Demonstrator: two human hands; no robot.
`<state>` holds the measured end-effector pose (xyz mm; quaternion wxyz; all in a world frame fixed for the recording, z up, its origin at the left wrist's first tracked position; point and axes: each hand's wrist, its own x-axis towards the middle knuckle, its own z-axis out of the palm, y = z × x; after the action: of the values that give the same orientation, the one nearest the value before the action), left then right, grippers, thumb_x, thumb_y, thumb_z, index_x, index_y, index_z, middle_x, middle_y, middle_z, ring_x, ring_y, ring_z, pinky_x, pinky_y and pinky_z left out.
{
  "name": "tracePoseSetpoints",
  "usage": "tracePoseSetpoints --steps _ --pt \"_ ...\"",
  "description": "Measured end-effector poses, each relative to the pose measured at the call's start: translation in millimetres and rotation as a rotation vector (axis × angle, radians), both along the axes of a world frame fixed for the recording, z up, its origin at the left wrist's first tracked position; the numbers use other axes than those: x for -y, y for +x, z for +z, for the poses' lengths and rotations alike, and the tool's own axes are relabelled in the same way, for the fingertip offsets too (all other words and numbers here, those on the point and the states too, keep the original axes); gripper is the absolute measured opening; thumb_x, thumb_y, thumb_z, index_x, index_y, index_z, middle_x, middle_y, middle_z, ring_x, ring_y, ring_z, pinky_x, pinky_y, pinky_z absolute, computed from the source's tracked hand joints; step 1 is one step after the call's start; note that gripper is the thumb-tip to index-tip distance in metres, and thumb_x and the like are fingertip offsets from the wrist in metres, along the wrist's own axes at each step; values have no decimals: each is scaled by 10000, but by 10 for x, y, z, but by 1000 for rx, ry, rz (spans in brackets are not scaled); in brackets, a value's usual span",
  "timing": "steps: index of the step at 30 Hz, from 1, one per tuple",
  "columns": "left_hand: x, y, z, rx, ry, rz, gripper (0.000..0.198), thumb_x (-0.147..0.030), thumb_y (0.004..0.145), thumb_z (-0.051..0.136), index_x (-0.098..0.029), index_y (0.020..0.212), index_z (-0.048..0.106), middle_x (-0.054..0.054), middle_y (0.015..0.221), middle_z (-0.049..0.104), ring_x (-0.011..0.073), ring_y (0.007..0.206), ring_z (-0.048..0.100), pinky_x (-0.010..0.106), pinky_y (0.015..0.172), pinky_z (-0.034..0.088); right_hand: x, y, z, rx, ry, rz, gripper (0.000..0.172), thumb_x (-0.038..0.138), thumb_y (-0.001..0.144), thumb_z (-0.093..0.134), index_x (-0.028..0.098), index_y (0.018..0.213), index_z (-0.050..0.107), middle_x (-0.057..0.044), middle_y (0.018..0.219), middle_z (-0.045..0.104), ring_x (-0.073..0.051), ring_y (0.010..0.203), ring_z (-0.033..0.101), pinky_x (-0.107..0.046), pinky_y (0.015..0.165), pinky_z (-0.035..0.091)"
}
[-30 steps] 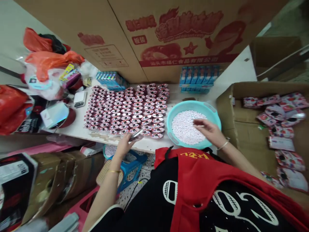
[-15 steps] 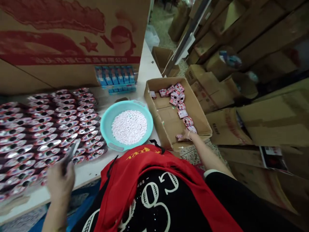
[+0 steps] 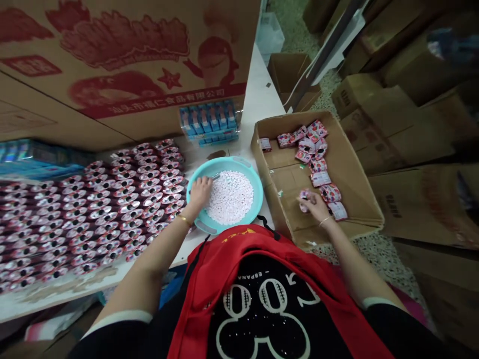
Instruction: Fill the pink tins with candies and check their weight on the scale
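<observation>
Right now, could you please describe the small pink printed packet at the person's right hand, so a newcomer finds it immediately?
Find the open brown cardboard box, right of the round turquoise plastic basin. Inside, left of a line of similar packets, is the small pink printed packet. It alone is touched by the right hand.

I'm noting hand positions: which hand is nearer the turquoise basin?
Left. The left hand is over the left side of the turquoise basin; the right hand is to its right, in the cardboard box, touching a pink packet.
</observation>
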<state>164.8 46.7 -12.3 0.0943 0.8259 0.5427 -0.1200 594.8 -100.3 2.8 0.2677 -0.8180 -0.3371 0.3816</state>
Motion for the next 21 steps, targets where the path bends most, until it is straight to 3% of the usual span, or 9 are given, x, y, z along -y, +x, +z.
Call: tracePoseSetpoints --steps 2,4,7,11,16,21 --pt "-53 179 -141 16 -21 -27 384 -133 933 289 -117 1243 514 197 1159 537 300 1084 497 425 873 404 -114 -131 166 -310 136 -223 530 594 604 741 197 919 587 -10 769 652 -175 685 638 -270 565 479" --pt "-34 351 -276 44 -59 -68 388 -134 936 287 -129 1264 496 190 1183 529 293 1090 488 420 882 399 -206 -284 377 -595 200 -342 507 594 606 750 212 902 599 10 735 646 -169 643 650 -241 496 459" --pt "100 494 -414 107 -144 -154 395 -133 937 298 -154 1290 473 175 1232 510 281 1103 472 414 899 396 -294 -563 709 -859 217 -359 467 558 661 745 223 964 630 -6 808 690 -185 703 686 -259 538 517" --pt "389 447 -451 213 -293 -264 333 -149 925 370 -188 1217 525 143 1200 535 255 1071 491 403 910 404 -350 -1009 992 -1103 111 -272 418 538 775 657 200 1021 651 -67 964 721 -215 807 699 -338 685 577" --pt "712 366 -413 363 -465 -320 333 -67 852 431 -168 1144 555 105 1106 589 202 988 546 351 903 440 -391 -1466 930 -1208 14 -143 348 496 804 634 203 992 649 -70 973 714 -199 776 678 -329 660 569" --pt "725 217 -272 521 -543 -275 388 -73 831 439 -143 1210 483 81 1132 592 149 987 559 285 902 461 -455 -1647 637 -897 117 -113 411 518 723 715 264 1024 598 7 918 673 -131 695 634 -243 583 514"
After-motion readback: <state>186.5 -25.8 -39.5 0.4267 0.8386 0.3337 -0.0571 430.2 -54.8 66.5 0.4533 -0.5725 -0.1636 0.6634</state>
